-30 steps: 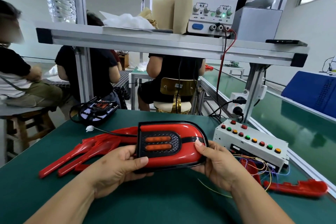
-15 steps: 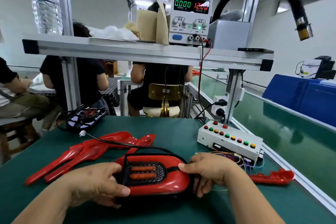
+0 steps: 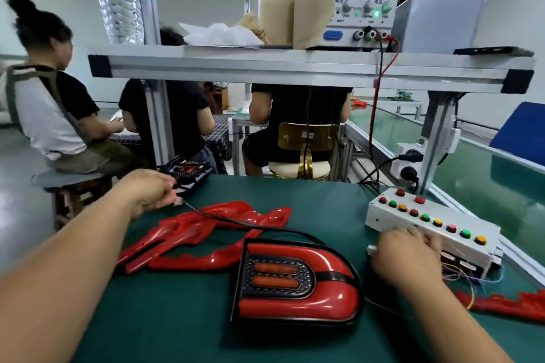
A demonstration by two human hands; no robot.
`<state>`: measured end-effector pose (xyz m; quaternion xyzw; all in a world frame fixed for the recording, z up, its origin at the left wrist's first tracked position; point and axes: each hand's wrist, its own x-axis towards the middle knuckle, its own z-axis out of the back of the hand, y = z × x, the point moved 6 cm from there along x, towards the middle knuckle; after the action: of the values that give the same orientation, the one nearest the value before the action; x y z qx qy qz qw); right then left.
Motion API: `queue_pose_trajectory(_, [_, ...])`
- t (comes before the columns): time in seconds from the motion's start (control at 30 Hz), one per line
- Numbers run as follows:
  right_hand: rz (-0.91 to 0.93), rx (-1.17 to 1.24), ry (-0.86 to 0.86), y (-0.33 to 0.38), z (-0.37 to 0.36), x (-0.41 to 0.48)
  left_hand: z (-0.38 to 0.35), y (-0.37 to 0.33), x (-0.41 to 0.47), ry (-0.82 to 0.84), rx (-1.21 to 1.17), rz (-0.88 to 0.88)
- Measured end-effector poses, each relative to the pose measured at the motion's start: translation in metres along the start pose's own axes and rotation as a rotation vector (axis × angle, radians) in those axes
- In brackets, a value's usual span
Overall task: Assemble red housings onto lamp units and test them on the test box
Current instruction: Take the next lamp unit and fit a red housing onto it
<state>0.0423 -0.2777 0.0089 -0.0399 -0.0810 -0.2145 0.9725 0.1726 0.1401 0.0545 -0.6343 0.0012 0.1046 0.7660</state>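
Green matting covers the bench (image 3: 177, 318), which fills the lower half of the frame. A metal shelf (image 3: 295, 68) spans the upper part and carries a power supply (image 3: 362, 3) at upper centre.

The assembled lamp unit (image 3: 295, 280), red housing fitted and 2 orange strips in its dark grille, lies flat at lower centre with no hand on it. Just left of it sits a pile of loose red housings (image 3: 206, 233). The white test box (image 3: 433, 221), with its coloured buttons, stands at centre right.

The left hand (image 3: 150, 191) reaches to centre left, fingers curled down and pinching the end of the black cable (image 3: 250, 224) that runs back to the lamp unit; a bare lamp unit (image 3: 188, 174) lies just beyond it.

The right hand (image 3: 407, 253) is blurred against the test box's near side. Whether it grips anything I cannot tell. A small white connector (image 3: 372, 249) shows at its left edge.
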Motion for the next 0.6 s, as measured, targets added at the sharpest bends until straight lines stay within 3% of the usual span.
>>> queue_pose_trajectory(0.17, [-0.018, 0.025, 0.010, 0.001, -0.002, 0.003, 0.003, 0.022, 0.046, -0.179, 0.394, -0.025])
queue_pose_trajectory(0.37, [0.016, 0.111, -0.274, 0.006, 0.013, -0.005, -0.021, 0.024, 0.058, -0.216, 0.581, -0.019])
queue_pose_trajectory(0.47, [0.064, 0.199, -0.342, 0.006, 0.019, -0.007, -0.023, 0.024, 0.059, -0.243, 0.392, 0.080])
queue_pose_trajectory(0.53, [0.103, 0.320, -0.335, 0.004, 0.019, -0.004, -0.032, 0.027, 0.059, -0.198, -0.035, 0.186])
queue_pose_trajectory(0.6, [0.119, 0.379, -0.316, 0.003, 0.018, -0.002, -0.043, 0.018, 0.053, -0.105, -0.280, 0.151])
